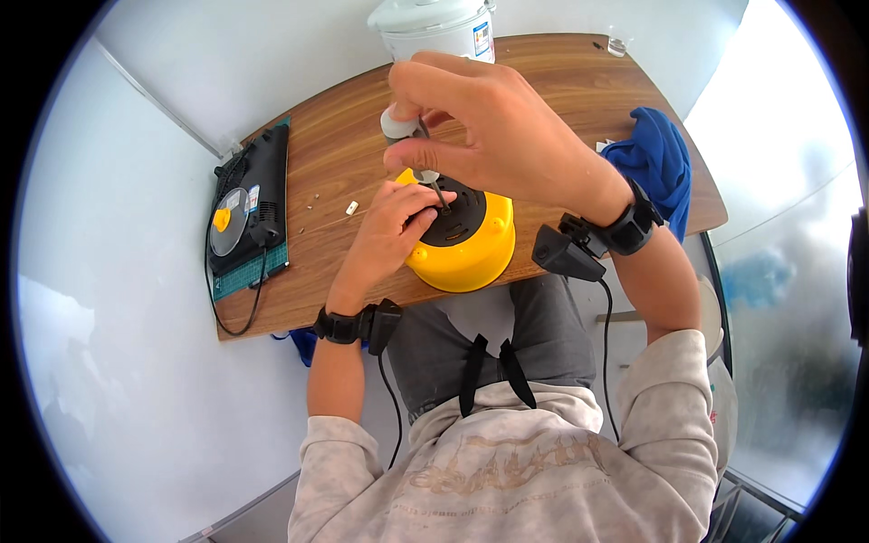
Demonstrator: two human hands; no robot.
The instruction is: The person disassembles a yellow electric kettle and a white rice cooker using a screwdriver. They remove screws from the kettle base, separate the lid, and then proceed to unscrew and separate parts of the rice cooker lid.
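A yellow round housing point(471, 270) stands near the table's front edge, its black slotted plate point(466, 226) facing up. My right hand point(493, 118) is closed around the grey-and-white handle of a screwdriver point(401, 125). The screwdriver slants down, and its tip meets the black plate. My left hand point(391, 222) lies over the left side of the housing. Its index finger and thumb close in around the lower shaft of the screwdriver, near the tip. Whether a screw sits under the tip is too small to tell.
At the left, a black device point(267, 163) with a cable lies on a green cutting mat point(243, 279), beside a clear disc with a yellow knob point(222, 219). Small pieces and a white block point(351, 208) are scattered nearby. A white lidded bucket point(434, 36) stands behind; blue cloth point(647, 158) lies right.
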